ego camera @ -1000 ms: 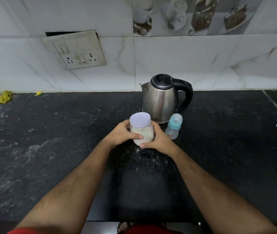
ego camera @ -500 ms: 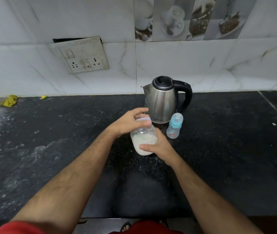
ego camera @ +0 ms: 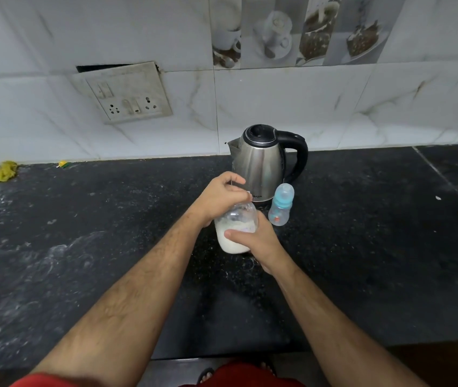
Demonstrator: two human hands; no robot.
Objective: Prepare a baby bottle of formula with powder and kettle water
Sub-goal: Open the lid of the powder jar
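Observation:
A clear plastic jar [ego camera: 234, 233] half full of white powder is held above the black counter, near its middle. My right hand [ego camera: 253, 241] grips the jar's body from the right side. My left hand [ego camera: 220, 198] is closed over the top of the jar and hides its lid. Just behind stands a steel electric kettle [ego camera: 261, 163] with a black lid and handle. A small baby bottle [ego camera: 280, 205] with a light blue collar and clear cap stands upright to the right of the jar, in front of the kettle.
The black stone counter [ego camera: 82, 233] has pale powdery smears on its left part. A yellow cloth [ego camera: 2, 171] lies at the far left by the wall. A switch and socket plate [ego camera: 127, 93] hangs on the tiled wall. The counter's front edge runs near my body.
The jar was held by its sides with its lavender lid showing. My left hand has since moved up onto the lid and closed over it; the jar sits slightly lower and nearer to me.

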